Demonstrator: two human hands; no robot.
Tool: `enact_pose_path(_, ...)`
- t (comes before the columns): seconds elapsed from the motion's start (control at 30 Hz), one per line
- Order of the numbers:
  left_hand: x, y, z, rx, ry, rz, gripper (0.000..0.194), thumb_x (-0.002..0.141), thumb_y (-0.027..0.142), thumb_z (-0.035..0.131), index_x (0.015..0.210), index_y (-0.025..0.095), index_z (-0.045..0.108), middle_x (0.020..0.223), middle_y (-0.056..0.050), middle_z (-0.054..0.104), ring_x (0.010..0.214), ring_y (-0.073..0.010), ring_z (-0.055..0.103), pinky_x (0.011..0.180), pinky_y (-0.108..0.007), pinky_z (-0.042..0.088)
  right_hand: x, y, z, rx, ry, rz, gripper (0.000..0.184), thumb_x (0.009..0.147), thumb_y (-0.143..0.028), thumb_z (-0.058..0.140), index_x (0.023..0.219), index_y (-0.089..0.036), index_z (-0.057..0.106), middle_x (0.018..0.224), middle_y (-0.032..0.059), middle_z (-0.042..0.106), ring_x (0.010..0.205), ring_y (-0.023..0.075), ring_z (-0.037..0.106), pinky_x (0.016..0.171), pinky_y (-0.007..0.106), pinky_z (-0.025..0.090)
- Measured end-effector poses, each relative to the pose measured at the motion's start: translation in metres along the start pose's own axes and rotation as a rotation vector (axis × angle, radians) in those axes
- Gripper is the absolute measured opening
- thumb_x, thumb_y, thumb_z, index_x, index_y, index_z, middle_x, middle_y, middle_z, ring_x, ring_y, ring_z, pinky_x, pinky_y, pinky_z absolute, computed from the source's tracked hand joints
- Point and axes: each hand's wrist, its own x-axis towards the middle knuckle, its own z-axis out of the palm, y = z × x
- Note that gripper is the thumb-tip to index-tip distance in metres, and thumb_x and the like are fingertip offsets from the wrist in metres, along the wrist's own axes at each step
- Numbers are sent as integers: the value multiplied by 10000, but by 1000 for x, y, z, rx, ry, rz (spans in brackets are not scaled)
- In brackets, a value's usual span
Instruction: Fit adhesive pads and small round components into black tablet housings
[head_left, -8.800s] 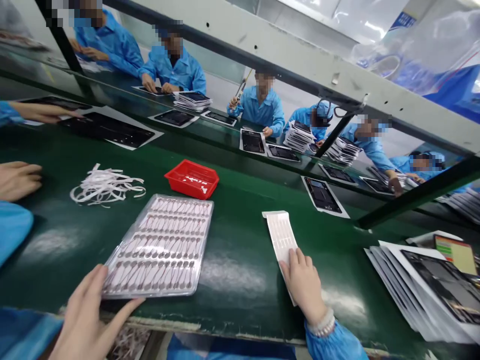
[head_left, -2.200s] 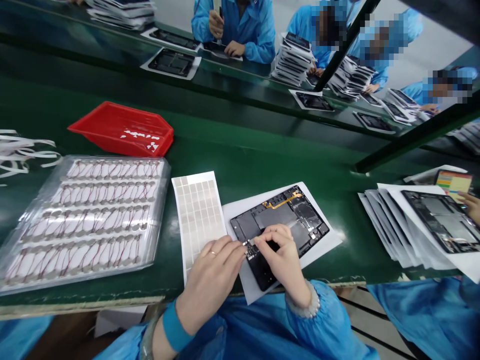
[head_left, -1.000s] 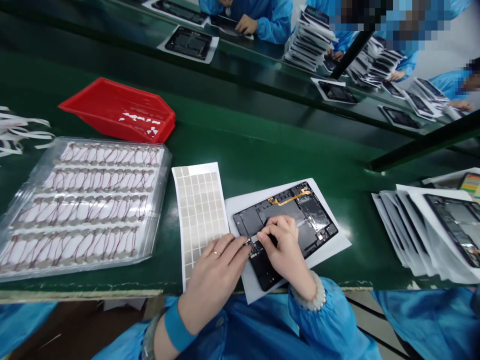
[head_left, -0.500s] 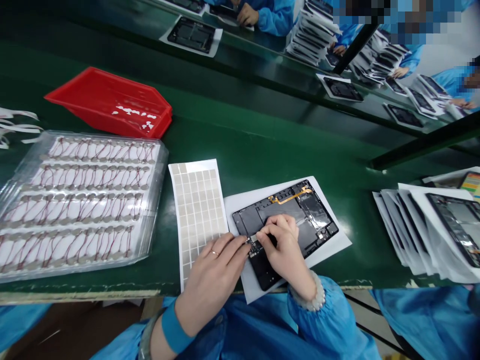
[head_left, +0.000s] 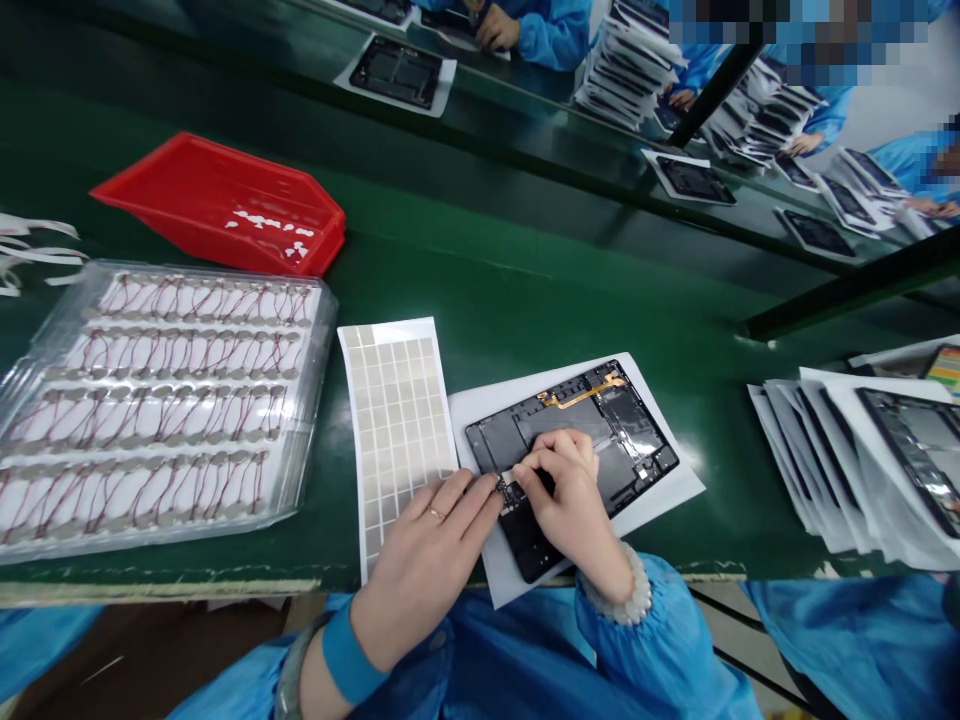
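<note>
An opened tablet (head_left: 585,425) with bare circuitry and an orange ribbon cable lies face-down at a slant on white paper (head_left: 660,510). My right hand (head_left: 566,490) is closed over its lower left part, thumb and forefinger pinching a small grey sticker (head_left: 511,477) against the circuit board. My left hand (head_left: 435,540) lies with outstretched fingers over the tablet's left edge, fingertips touching beside the board. Under and left of that hand is a sheet of grey square stickers (head_left: 397,400), with a gap in its top row.
To the left sits a clear plastic tray (head_left: 319,400) of round wired parts. Behind it are a red bin (head_left: 217,200) with white bits and some white strips (head_left: 37,250). Paper-interleaved tablets (head_left: 840,460) are stacked right. Co-workers sit across, beyond a green post (head_left: 847,290).
Since the earliest frame, my hands have left the tray and a white strip sheet, and the tablet and sticker sheet have appeared before me. Lately the hands have barely moved; the view shifted slightly.
</note>
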Motion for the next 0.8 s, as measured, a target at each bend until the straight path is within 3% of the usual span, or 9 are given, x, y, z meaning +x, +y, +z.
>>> enact_pose_path(0.37, 2, -1, -3, 9, -6, 15, 350, 905, 65, 352, 1108, 132, 630, 1172, -70, 649, 1066, -268, 543, 886, -403, 400, 0, 1, 1, -21, 13, -21, 186, 864, -242, 555, 694, -221, 626, 917, 50, 577, 984, 252, 423, 834, 442, 334)
enact_pose_path(0.53, 3, -1, -1, -6, -64, 89, 362, 872, 45, 375, 1095, 180, 626, 1256, -42, 610, 1077, -238, 537, 915, -396, 403, 0, 0, 0, -23, 26, -28, 192, 865, -235, 553, 685, -221, 619, 917, 49, 575, 981, 251, 427, 824, 433, 337)
enact_pose_path(0.8, 9, 0, -4, 0, -112, 115, 298, 858, 84, 444, 1098, 151, 607, 1261, -77, 601, 1095, -240, 534, 931, -391, 385, -2, 0, -1, -93, 25, -61, 171, 874, -262, 556, 722, -225, 626, 918, 55, 581, 975, 253, 439, 815, 426, 349)
